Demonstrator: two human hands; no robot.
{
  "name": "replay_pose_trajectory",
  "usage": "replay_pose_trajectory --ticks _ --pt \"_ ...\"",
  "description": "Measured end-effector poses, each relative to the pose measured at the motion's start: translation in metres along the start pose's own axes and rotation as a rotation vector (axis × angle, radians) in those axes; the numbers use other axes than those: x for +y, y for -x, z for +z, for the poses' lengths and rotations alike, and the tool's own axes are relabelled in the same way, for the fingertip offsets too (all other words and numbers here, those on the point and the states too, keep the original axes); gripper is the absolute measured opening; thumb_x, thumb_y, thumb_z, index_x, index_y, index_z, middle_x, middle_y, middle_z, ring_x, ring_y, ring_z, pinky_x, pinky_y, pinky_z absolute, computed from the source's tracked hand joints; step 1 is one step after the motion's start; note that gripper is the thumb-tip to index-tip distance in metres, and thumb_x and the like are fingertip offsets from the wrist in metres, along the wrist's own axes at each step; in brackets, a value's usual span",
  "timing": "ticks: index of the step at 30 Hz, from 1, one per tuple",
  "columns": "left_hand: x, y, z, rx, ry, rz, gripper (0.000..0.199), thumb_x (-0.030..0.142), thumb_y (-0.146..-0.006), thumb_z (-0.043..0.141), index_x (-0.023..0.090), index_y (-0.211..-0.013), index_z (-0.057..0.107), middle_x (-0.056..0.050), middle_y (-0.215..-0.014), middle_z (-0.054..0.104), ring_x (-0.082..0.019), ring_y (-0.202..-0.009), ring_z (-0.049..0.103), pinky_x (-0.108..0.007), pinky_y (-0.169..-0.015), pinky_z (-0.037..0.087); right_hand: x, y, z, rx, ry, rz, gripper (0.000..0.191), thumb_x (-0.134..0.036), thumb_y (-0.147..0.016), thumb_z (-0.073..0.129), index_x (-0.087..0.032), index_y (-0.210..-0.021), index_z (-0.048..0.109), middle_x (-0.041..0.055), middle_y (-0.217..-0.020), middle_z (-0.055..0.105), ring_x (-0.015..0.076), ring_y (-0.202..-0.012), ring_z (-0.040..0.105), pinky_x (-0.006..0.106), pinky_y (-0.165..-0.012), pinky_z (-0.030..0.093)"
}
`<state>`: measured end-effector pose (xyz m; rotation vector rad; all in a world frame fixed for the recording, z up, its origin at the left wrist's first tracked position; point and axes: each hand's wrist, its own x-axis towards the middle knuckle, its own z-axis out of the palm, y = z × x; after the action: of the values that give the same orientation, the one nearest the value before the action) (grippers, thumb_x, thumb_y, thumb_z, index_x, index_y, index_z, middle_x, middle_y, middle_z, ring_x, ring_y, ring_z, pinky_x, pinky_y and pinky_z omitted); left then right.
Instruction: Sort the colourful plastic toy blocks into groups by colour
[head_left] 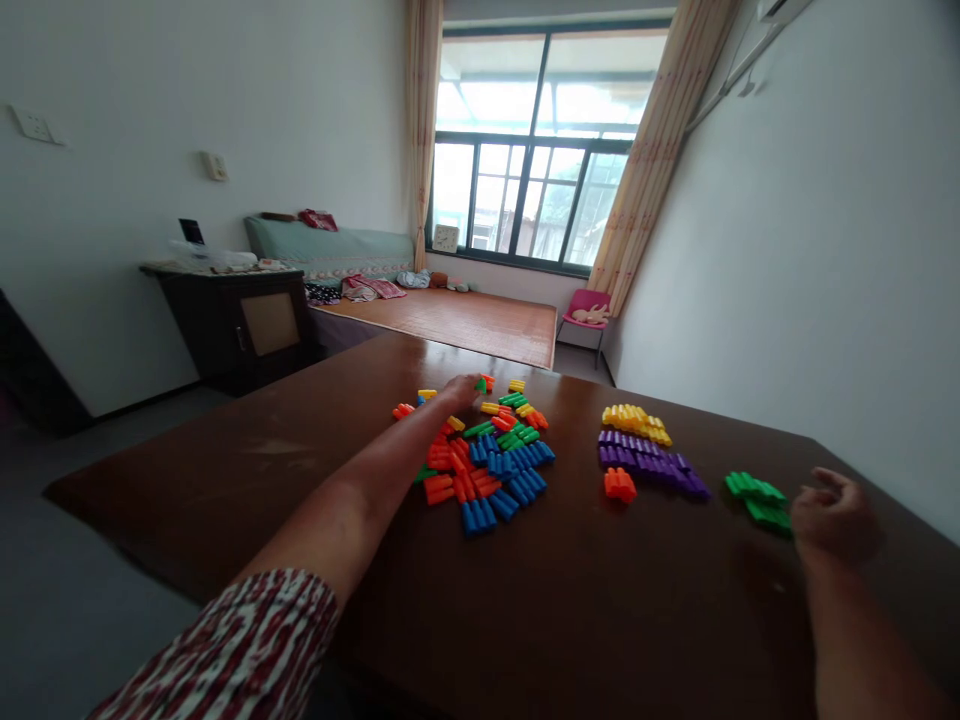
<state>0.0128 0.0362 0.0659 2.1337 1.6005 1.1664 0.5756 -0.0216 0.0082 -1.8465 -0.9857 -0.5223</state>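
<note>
On the left, the table [225,450] offers a wide bare stretch before its left edge. The left hand [459,392] reaches over the mixed pile [517,462] to its far side, where a small green piece [481,385] sits at the fingertips, on their right; whether they are pinched on it, I cannot tell, nor which way its long axis runs. The left hand is clearly nearer to it. Right of the pile comes open tabletop, then the yellow row [636,424], with purple rows [651,463] just nearer, slanting from far left to near right, and an orange block [619,485] nearer still. Farther right, green blocks [757,490] lie just left of the right hand [836,510], its fingers loosely curled and blurred, their grip unclear, near the right edge.
</note>
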Motion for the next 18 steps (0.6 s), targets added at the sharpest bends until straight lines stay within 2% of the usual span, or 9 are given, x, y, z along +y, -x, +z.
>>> replay_pose_trajectory --ticks 2,4,6,8,11,13,15,16,18 --pt "0.011 0.009 -0.001 -0.034 0.042 0.001 0.027 0.035 -0.088 0.059 0.016 -0.106 0.063 -0.007 -0.102 0.067 -0.019 -0.089 0.064 -0.034 -0.078 0.053 -0.030 0.000 -0.010 0.030 -0.079 -0.045 0.041 -0.025 -0.081 0.040 -0.019 -0.114 0.064 0.0159 -0.093 0.069 0.0318 -0.088 0.065 0.041 -0.073 0.048" --pt "0.023 0.020 0.004 -0.108 0.159 0.001 0.024 0.034 -0.085 0.062 0.014 -0.097 0.063 -0.005 -0.084 0.069 -0.017 -0.076 0.065 -0.029 -0.069 0.053 -0.070 0.005 -0.019 -0.047 -0.243 -0.111 0.038 -0.025 -0.083 0.040 -0.017 -0.112 0.064 0.0131 -0.089 0.070 0.0273 -0.083 0.066 0.038 -0.074 0.049" --pt "0.035 0.033 0.014 -0.209 0.360 0.003 0.025 0.034 -0.081 0.065 0.014 -0.096 0.062 -0.003 -0.076 0.067 -0.016 -0.069 0.065 -0.028 -0.064 0.052 -0.116 0.020 -0.027 -0.272 -0.484 -0.192 0.035 -0.031 -0.086 0.041 -0.016 -0.110 0.062 0.0115 -0.097 0.070 0.0215 -0.074 0.066 0.034 -0.070 0.050" --pt "0.047 0.047 0.026 -0.311 0.550 0.013 0.031 0.034 -0.076 0.069 0.014 -0.098 0.060 -0.003 -0.077 0.067 -0.015 -0.067 0.065 -0.027 -0.061 0.052 -0.160 0.044 -0.033 -0.569 -0.655 -0.282 0.035 -0.042 -0.086 0.047 -0.019 -0.108 0.062 0.0093 -0.100 0.069 0.0199 -0.072 0.065 0.034 -0.068 0.052" --pt "0.065 0.064 0.043 -0.371 0.666 0.054 0.037 0.033 -0.069 0.074 0.015 -0.096 0.057 -0.003 -0.082 0.065 -0.014 -0.066 0.063 -0.027 -0.060 0.052 -0.208 0.092 -0.042 -0.909 -0.815 -0.477 0.035 -0.046 -0.082 0.055 -0.028 -0.112 0.062 0.0037 -0.105 0.069 0.0192 -0.076 0.064 0.035 -0.068 0.053" --pt "0.076 0.073 0.050 -0.361 0.667 0.103 0.035 0.032 -0.068 0.074 0.016 -0.094 0.055 -0.003 -0.085 0.064 -0.013 -0.071 0.063 -0.028 -0.064 0.052 -0.225 0.121 -0.046 -1.033 -0.869 -0.574 0.037 -0.044 -0.081 0.058 -0.032 -0.115 0.061 0.0007 -0.104 0.069 0.0183 -0.076 0.063 0.035 -0.069 0.053" --pt "0.085 0.080 0.052 -0.343 0.618 0.145 0.032 0.030 -0.071 0.072 0.017 -0.095 0.055 -0.003 -0.089 0.065 -0.015 -0.079 0.064 -0.029 -0.070 0.053 -0.233 0.137 -0.046 -1.080 -0.891 -0.627 0.033 -0.042 -0.083 0.057 -0.031 -0.113 0.062 -0.0006 -0.103 0.069 0.0186 -0.080 0.064 0.036 -0.073 0.053" --pt "0.088 0.082 0.051 -0.329 0.575 0.155 0.032 0.030 -0.072 0.070 0.017 -0.097 0.056 -0.004 -0.092 0.065 -0.016 -0.082 0.064 -0.029 -0.073 0.053 -0.233 0.138 -0.044 -1.080 -0.892 -0.637 0.030 -0.041 -0.084 0.055 -0.030 -0.111 0.063 -0.0007 -0.102 0.069 0.0190 -0.083 0.064 0.036 -0.076 0.052" --pt "0.089 0.083 0.046 -0.288 0.464 0.149 0.035 0.033 -0.074 0.067 0.020 -0.105 0.057 -0.006 -0.105 0.065 -0.017 -0.087 0.065 -0.030 -0.074 0.053 -0.224 0.122 -0.033 -1.033 -0.872 -0.595 0.028 -0.040 -0.084 0.055 -0.028 -0.109 0.062 -0.0002 -0.099 0.070 0.0199 -0.086 0.065 0.037 -0.080 0.051"
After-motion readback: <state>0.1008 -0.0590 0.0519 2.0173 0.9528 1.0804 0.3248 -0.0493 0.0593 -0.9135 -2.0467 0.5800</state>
